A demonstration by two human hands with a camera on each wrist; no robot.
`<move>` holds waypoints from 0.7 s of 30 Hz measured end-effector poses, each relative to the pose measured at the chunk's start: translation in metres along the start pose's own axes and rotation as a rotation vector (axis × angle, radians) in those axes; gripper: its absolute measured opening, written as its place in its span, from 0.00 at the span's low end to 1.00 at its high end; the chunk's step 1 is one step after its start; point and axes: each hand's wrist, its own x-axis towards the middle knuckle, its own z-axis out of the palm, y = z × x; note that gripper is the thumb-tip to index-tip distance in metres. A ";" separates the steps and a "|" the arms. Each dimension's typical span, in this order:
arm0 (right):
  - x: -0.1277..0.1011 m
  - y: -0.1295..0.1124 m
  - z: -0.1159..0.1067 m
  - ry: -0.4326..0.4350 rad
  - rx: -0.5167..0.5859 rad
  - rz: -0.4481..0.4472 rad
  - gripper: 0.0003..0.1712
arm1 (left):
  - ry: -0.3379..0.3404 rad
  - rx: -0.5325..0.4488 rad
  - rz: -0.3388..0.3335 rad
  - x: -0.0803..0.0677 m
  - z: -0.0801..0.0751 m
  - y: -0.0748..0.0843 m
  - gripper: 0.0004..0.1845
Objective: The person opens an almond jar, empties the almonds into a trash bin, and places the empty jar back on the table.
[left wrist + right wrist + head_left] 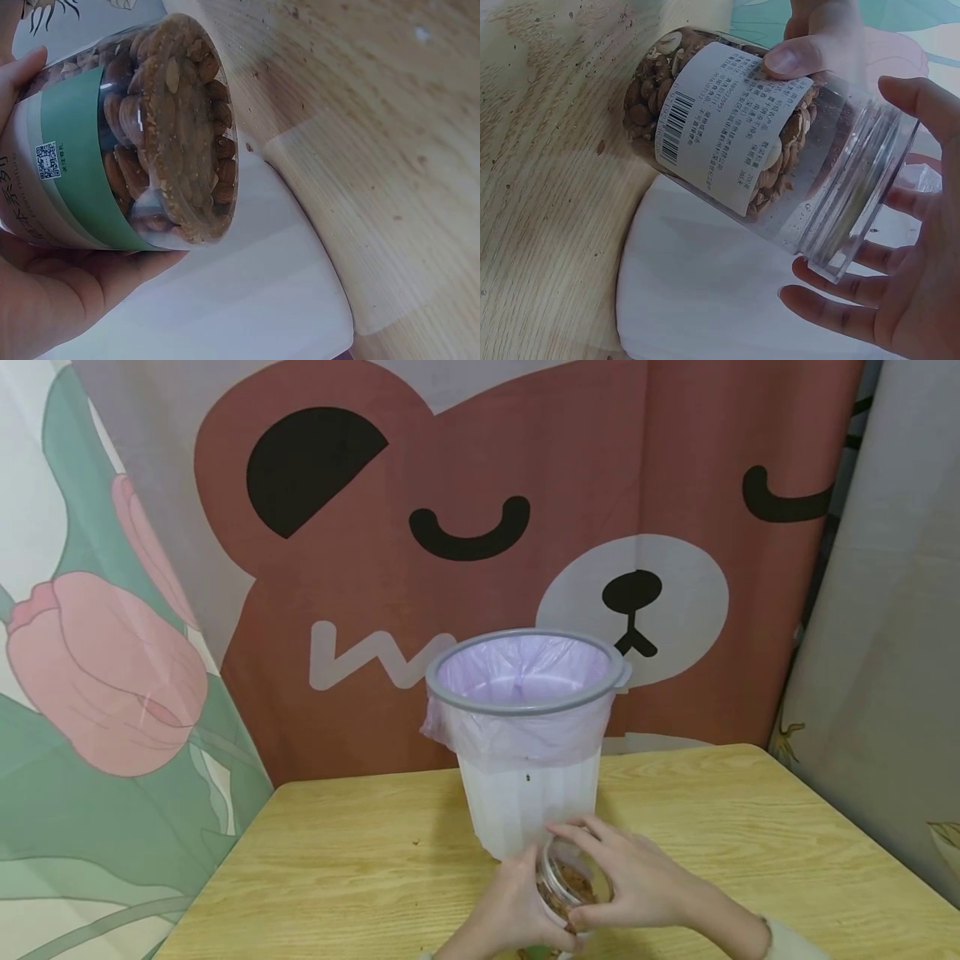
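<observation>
- Over the table (337, 860), well in front of its back edge, a tilted clear jar (565, 887) of nuts (787, 161) was held by the white bin (536, 797).
- The left hand (513, 897) gripped its side; the right hand's (637, 877) fingers curled round its top end.
- A firm left hold and slow right fingers seemed best, so nothing would slip or spill.
- Only the left wrist view showed the jar's bottom (191, 139); only the right wrist view showed the bar label (724, 127); only the head view showed the purple bag (525, 735) clearly.
</observation>
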 end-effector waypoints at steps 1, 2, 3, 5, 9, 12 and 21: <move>0.000 0.000 0.000 0.004 0.005 -0.006 0.44 | 0.003 0.008 -0.005 0.000 0.000 0.000 0.44; 0.000 0.000 0.000 0.007 0.007 -0.012 0.45 | 0.006 0.016 -0.005 0.000 -0.001 0.000 0.44; 0.000 0.000 0.000 0.010 0.005 -0.016 0.45 | 0.008 0.018 -0.004 0.000 -0.001 0.000 0.44; 0.000 0.000 -0.001 0.014 0.000 -0.019 0.47 | 0.012 0.023 -0.004 0.000 -0.002 0.001 0.44; 0.000 0.000 -0.001 0.031 -0.042 -0.004 0.49 | 0.017 0.013 -0.011 -0.001 -0.003 0.001 0.42; -0.001 0.000 -0.002 0.046 -0.056 0.005 0.50 | 0.027 0.019 -0.004 -0.001 -0.004 0.001 0.42; -0.006 -0.001 -0.004 0.099 -0.045 0.031 0.50 | 0.050 0.029 -0.009 -0.001 -0.006 0.001 0.44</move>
